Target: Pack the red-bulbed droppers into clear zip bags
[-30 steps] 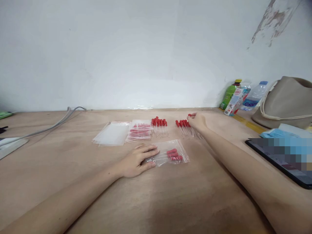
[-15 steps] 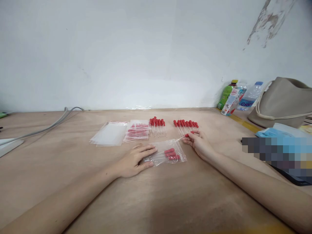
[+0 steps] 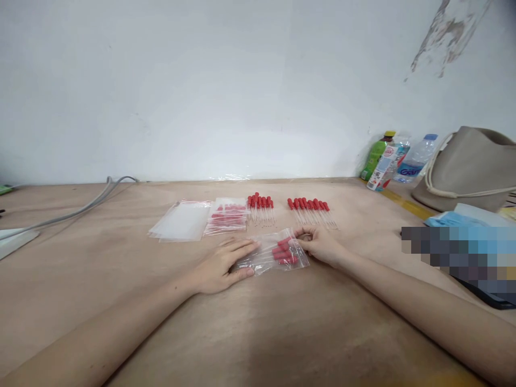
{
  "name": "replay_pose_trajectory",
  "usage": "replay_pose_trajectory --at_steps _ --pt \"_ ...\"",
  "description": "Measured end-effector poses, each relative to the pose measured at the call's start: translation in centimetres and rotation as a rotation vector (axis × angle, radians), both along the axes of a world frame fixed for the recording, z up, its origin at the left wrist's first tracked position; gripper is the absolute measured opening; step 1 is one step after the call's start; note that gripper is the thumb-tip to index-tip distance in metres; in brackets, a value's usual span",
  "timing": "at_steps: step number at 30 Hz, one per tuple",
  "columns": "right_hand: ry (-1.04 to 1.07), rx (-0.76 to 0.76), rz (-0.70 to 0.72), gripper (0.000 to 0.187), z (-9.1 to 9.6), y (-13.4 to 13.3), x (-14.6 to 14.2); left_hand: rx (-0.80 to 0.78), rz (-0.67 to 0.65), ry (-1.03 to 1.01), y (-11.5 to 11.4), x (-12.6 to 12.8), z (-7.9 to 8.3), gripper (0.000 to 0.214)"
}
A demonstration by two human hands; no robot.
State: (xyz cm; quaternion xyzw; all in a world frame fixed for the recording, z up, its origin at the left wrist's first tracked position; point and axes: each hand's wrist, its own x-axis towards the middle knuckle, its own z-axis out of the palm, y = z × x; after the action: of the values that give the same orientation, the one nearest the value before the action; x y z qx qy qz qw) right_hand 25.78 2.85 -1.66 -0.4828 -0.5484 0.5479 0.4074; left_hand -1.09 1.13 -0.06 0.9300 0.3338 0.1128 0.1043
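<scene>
And in it goes: half a second ago the right hand (image 3: 318, 245) had a dropper pinched just outside the mouth of the clear bag (image 3: 264, 266), and now that fourth dropper (image 3: 284, 242) shows among the other three bagged droppers (image 3: 284, 256). Four red bulbs side by side, then, where there were three, so the bag's count is up by one.

The left hand (image 3: 226, 267) hasn't budged: fingers spread, pressing the bag's left end to the desk (image 3: 226, 338), nothing clenched. Over on the right, the fingers are curled together at the mouth, but glare and blur on the film mean I can't tell whether the grip has the fourth bulb's end, the bag's edge, or neither.

Now the lie of things! The bag stretches left to right between the hands, mouth and seal strip at the right. Inside, the droppers run lengthwise along it, bulbs toward the mouth, thin stems aimed at the left hand, long axes nearly crosswise to the person, with a slight tilt.

Beyond, the loose row at right (image 3: 308, 205) points otherwise: bulbs toward the wall, stems toward the person, slanting rightward. The bunch (image 3: 260, 202) left of it stands likewise, just beside the filled bags (image 3: 228, 217) and the flat bags (image 3: 185, 221).
</scene>
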Motion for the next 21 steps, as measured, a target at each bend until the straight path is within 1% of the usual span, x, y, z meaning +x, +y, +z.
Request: replay_pose_trajectory --at_steps 2,3,5,6,7,8,10,11,12,16,17,19,21 --pt "0.008 -0.043 0.014 0.030 0.2 0.2 -0.5 0.003 0.000 -0.005 0.0 0.0 0.0 0.053" --pt "-0.017 -0.050 0.000 0.029 0.3 0.3 -0.7 0.003 0.001 -0.006 0.0 0.0 0.0 0.053" --pt "-0.104 -0.003 -0.056 0.027 0.2 0.4 -1.0 -0.002 0.005 -0.004 0.0 0.0 0.0 0.054" --pt "-0.137 0.037 -0.062 0.027 0.1 0.5 -1.1 -0.001 0.005 -0.004 0.0 0.0 0.0 0.054" --pt "-0.148 0.077 -0.035 0.027 -0.1 0.5 -1.2 0.001 0.004 -0.006 -0.1 0.0 0.0 0.054" --pt "-0.142 0.108 0.025 0.028 -0.2 0.5 -1.1 0.004 0.001 -0.008 -0.1 0.0 0.0 0.053" --pt "-0.141 0.124 0.149 0.030 -0.2 0.6 -0.8 0.008 -0.011 -0.005 -0.1 0.0 -0.1 0.050" --pt "-0.175 0.131 0.160 0.031 -0.2 0.7 -0.4 0.010 -0.016 0.001 -0.1 0.0 -0.1 0.048" --pt "-0.244 0.161 0.125 0.029 -0.1 1.0 0.0 0.009 -0.021 0.008 -0.1 0.0 -0.1 0.046" --pt "-0.685 0.423 -0.195 0.017 0.9 3.3 2.4 0.006 -0.031 0.010 0.0 -0.1 -0.1 0.042" --pt "-0.768 0.460 -0.256 0.014 1.3 4.0 2.9 0.005 -0.032 0.003 0.0 0.0 0.0 0.041" --pt "-0.897 0.448 -0.347 0.013 2.0 5.4 3.4 0.009 -0.031 -0.016 -0.1 0.0 0.1 0.040" --pt "-0.992 0.389 -0.391 0.014 2.6 6.5 3.3 0.014 -0.035 -0.034 -0.2 0.0 0.2 0.039"
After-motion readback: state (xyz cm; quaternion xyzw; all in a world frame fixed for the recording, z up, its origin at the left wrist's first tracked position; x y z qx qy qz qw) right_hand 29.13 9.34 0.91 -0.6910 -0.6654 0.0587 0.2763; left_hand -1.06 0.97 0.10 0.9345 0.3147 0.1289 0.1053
